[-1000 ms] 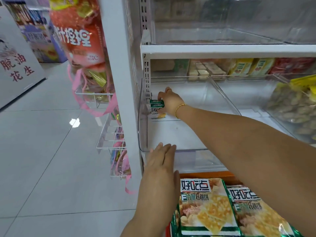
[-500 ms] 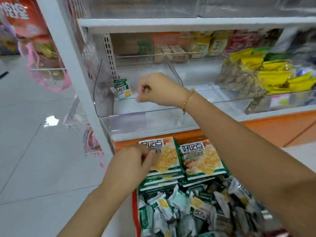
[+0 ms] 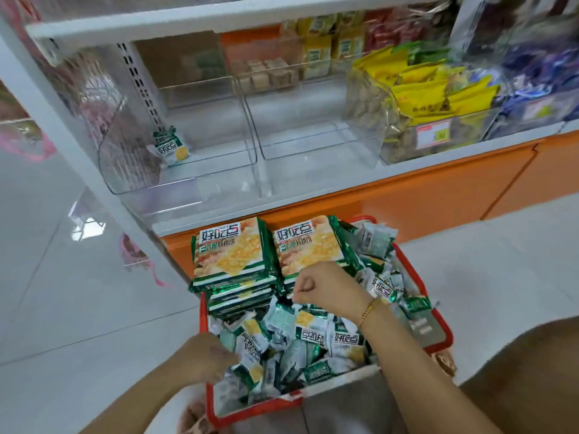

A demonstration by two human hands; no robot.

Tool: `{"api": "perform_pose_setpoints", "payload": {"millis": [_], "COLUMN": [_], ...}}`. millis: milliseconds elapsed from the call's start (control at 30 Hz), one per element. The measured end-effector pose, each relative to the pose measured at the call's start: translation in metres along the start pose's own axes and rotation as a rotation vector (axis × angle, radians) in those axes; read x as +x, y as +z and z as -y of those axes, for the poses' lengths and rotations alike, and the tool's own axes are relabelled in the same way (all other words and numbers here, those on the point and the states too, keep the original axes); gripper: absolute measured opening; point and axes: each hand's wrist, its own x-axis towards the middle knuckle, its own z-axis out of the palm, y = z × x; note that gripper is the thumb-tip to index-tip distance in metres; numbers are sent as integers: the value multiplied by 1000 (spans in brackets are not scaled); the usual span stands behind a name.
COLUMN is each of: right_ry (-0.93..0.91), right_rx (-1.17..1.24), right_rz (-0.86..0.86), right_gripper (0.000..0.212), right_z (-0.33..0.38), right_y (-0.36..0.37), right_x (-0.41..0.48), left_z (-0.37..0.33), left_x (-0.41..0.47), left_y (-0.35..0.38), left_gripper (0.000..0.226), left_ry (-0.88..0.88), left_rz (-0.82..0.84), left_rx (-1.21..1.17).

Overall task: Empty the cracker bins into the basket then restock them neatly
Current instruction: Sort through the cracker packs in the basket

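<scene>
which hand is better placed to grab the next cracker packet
Probably left: the left hand is among the small cracker packets in the red basket; the right hand hovers fisted above.

small retail shop, snack aisle. white slotted shelving on an orange base, clear plastic bins lined along the shelf edge, a price label on one bin front, yellow snack bags, red shopping basket full of branded cracker packs, glossy white tiled floor.
</scene>
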Motion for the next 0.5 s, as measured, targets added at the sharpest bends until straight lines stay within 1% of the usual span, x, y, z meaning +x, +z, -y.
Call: {"api": "perform_pose_setpoints", "payload": {"millis": [33, 100, 167, 200, 233, 300, 333, 400, 433, 500], "right_ry": [12, 59, 102, 111, 114, 115, 120, 127, 128, 109], "right_rx": [-55, -222, -392, -458, -512, -589, -613, -658, -667, -633], "right_rz": [27, 96, 161, 180, 193, 185, 170, 161, 160, 165], "right_gripper": [19, 31, 36, 34, 32, 30, 27, 20, 20, 31], "right_z": [-7, -16, -22, -23, -24, -26, -27, -29, -31, -32], "right_y": [5, 18, 32, 38, 44, 54, 57, 61, 62, 61], "right_x": [3, 9, 12, 12, 12, 12, 13, 15, 16, 16], "left_z": [2, 4, 1, -3, -8, -18, -22, -29, -31, -35], "left_x": [0, 2, 4, 5, 6, 1, 0, -4, -5, -11], "left_y": [3, 10, 17, 22, 28, 37, 41, 47, 47, 37], "left_gripper": [21, 30, 40, 45, 47, 47, 46, 44, 42, 37], "left_ry": [-33, -94, -144, -156, -166, -162, -150, -133, -130, -161], "left_rz": [9, -6, -84, -109, -136, -187, -222, -262, -260, -249], "left_rx": [-71, -283, -340, -340, -284, -93, -40, 8, 26, -21]}}
